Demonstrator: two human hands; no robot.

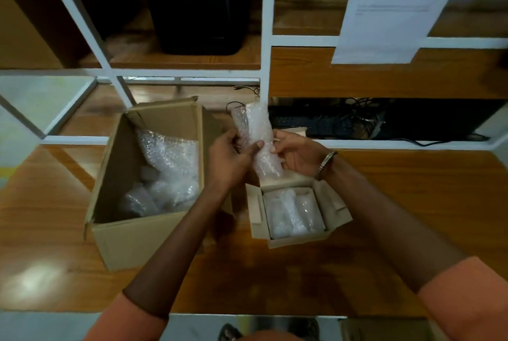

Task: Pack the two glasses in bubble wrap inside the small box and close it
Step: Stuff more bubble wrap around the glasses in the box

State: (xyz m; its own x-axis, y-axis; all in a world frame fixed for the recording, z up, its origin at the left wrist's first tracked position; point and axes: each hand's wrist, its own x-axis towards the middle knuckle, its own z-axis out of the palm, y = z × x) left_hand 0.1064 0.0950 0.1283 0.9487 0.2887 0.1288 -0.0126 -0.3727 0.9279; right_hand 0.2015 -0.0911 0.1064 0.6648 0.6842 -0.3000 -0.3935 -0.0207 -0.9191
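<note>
- The big box [132, 189] sits open at centre left of the desk [412, 203], holding loose bubble wrap [167, 165]; it looks like the supply, kept within easy reach.
- The left hand [228, 159] comes up from the lower middle, wrist bent inward, its thumb and fingers curled round the wrapped bundle [258, 137].
- That bundle stands nearly upright between both hands, just above the small box; I take it for a glass in wrap, held high so the wrap can be tidied before it goes in.
- The right hand [294, 154], a bracelet on its wrist, pinches the bundle's right side with its fingertips.
- The small box [291, 211], right of centre, has its flaps spread open; something wrapped already lies inside.
</note>
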